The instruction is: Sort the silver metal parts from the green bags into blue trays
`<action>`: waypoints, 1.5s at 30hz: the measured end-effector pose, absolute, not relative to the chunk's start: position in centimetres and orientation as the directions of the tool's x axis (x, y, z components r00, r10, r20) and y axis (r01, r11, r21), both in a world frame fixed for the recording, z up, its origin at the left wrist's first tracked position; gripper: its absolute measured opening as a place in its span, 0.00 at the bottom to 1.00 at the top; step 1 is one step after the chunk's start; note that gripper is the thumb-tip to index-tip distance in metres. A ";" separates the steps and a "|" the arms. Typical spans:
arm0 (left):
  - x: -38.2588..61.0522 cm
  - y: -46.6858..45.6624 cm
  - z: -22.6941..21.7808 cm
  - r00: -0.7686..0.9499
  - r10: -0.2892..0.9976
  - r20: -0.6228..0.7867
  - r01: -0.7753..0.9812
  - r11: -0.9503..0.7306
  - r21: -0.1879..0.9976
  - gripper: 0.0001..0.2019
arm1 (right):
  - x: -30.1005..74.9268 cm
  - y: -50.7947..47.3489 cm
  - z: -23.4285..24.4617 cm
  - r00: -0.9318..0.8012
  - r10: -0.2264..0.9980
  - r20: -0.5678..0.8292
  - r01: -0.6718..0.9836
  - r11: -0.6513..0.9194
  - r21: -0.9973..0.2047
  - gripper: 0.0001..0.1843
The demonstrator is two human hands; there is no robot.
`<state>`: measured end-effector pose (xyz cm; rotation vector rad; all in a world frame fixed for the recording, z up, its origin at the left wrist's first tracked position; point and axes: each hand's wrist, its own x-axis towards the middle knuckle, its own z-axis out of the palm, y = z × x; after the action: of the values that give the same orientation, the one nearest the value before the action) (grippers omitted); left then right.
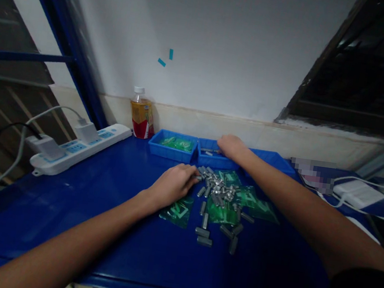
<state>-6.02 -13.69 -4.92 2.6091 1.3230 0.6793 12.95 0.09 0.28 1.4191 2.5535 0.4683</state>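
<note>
A pile of short silver metal pieces (219, 188), shaped like small bars, lies on the blue table, partly on top of green plastic bags (253, 200). At the pile's left edge my left hand (177, 183) is closed, with a metal piece (198, 178) at its fingertips. Under that hand lies another green bag (177, 213). My right hand (230, 146) reaches into the middle blue tray (218, 160), where a few metal pieces (208, 152) show. Its fingers are curled closed, and what they hold, if anything, is hidden.
Green bags fill the left blue tray (168, 152); a third tray (271, 160) sits behind my right arm. A drink bottle (140, 116) stands by the wall. On the left lies a power strip (81, 148) with plugs; on the right, a white adapter (358, 193) with cables.
</note>
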 end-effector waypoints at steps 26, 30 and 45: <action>-5.6 -13.7 -4.2 0.219 0.877 0.427 0.548 -0.473 0.690 0.05 | 13.8 -9.9 -2.1 -0.624 0.558 0.547 0.517 0.820 -0.246 0.14; -5.4 -13.8 -4.3 0.231 0.879 0.418 0.493 -0.476 0.728 0.06 | 13.2 -11.6 -3.1 -0.708 0.490 0.509 0.530 0.845 -0.076 0.07; -7.5 -11.9 -5.6 0.518 0.787 0.336 0.771 -0.599 0.216 0.13 | 16.2 -1.5 1.4 -0.505 0.854 0.125 0.835 0.446 0.322 0.12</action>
<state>-7.49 -11.91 -5.57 2.7022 1.3878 0.6295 16.24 -1.45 1.45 1.5345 2.6243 0.5347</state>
